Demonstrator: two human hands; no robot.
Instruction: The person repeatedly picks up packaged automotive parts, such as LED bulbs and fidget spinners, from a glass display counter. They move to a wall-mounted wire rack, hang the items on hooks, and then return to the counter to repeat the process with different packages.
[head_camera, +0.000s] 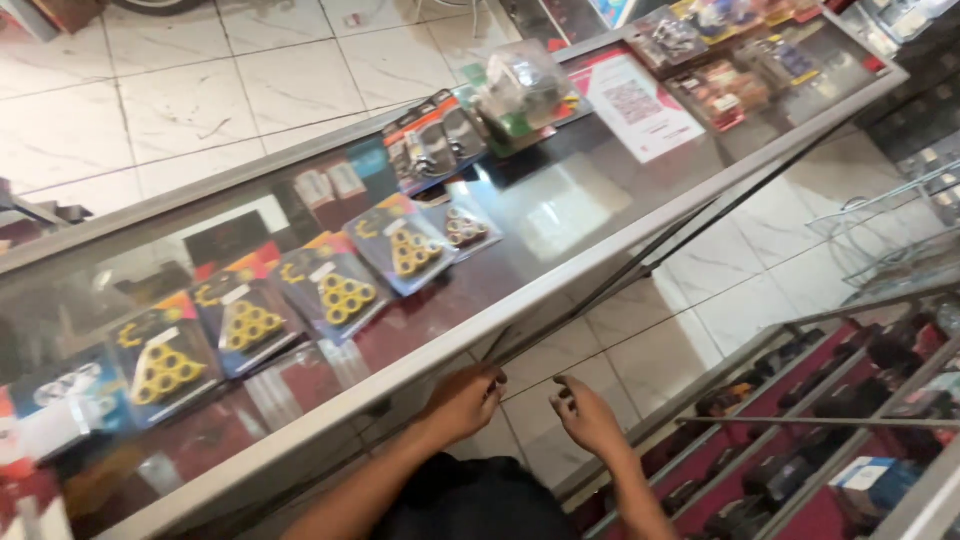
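Observation:
My left hand (466, 400) curls its fingers around the lower end of a long thin dark rod (640, 270), just below the metal edge of a glass counter (520, 300). The rod runs up and to the right along the counter's side. My right hand (590, 418) hovers a little to the right with fingers loosely bent and apart, holding nothing. Under the counter's glass top lie several packs of yellow rollers (345, 295) in a row.
More packaged parts (520, 95) and a paper sheet (635, 105) sit at the counter's far end. A second glass case with red shelves (800, 440) stands to the right. White floor tiles (760, 250) run between the two cases.

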